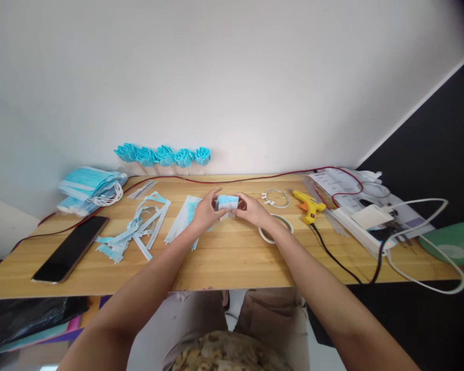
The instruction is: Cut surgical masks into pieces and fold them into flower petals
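Note:
Between my two hands, over the middle of the table, is a small folded piece of blue and white mask fabric [228, 201]. My left hand [208, 211] grips its left end, with the fingers closed round it. At the right end, my right hand [251, 209] pinches it between thumb and fingers. Flat mask fabric sheets [182, 221], white and blue, lie on the table just left of my left hand. Under my right forearm a roll of tape [262, 235] is partly covered.
Cut mask strips [139, 229], a phone [71, 250] and stacked face masks [87, 188] are on the left. Several blue fabric flowers [164, 154] lean on the wall. Rightward are a wire ring [277, 190], a yellow glue gun [308, 203] and a white power strip [358, 234] with cables.

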Available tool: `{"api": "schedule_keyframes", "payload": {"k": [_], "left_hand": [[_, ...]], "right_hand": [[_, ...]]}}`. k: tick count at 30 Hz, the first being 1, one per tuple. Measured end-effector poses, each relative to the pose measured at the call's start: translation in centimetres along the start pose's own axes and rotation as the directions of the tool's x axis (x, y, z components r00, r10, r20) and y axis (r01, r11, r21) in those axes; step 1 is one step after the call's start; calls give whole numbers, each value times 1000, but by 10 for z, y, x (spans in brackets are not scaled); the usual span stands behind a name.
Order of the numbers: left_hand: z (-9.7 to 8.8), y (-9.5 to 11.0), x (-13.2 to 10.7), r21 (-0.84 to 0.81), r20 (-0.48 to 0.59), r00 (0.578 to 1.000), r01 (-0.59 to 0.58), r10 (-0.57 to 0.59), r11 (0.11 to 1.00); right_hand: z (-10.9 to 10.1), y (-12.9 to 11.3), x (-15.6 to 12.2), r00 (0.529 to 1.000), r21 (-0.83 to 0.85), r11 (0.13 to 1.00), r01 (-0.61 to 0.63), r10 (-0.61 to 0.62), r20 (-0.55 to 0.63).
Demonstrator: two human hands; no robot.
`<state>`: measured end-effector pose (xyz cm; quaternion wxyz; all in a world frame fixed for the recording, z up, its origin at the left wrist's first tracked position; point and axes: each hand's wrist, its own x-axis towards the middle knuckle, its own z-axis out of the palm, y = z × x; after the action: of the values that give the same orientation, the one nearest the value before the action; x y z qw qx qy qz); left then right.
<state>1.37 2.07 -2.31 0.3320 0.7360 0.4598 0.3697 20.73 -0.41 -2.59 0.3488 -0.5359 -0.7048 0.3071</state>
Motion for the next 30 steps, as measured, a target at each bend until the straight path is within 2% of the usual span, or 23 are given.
{"api": "schedule_keyframes", "payload": {"k": [8, 13, 17, 24, 26, 30], "left_hand": [[0, 5, -2, 1, 31, 999, 17, -18, 1000], [4, 1, -2, 29, 23, 999, -40, 39, 999], [3, 2, -2, -1, 24, 998, -51, 51, 999], [0, 6, -1, -91, -20, 995, 97, -99, 991], [0, 6, -2, -112, -21, 996, 87, -90, 990], [1, 5, -3, -24, -30, 1000, 0, -1, 1000]], "right_hand": [[7, -4, -1, 999, 31, 999, 12, -11, -33], [9, -11, -2, 999, 7, 1000, 25, -25, -24], [10, -7, -2, 999, 48, 998, 37, -35, -38], [9, -5, -1, 997, 129, 991, 27, -17, -72], [8, -6, -2, 998, 119, 993, 15, -8, -58], [6, -4, -2, 999, 122, 993, 3, 3, -48]]}}
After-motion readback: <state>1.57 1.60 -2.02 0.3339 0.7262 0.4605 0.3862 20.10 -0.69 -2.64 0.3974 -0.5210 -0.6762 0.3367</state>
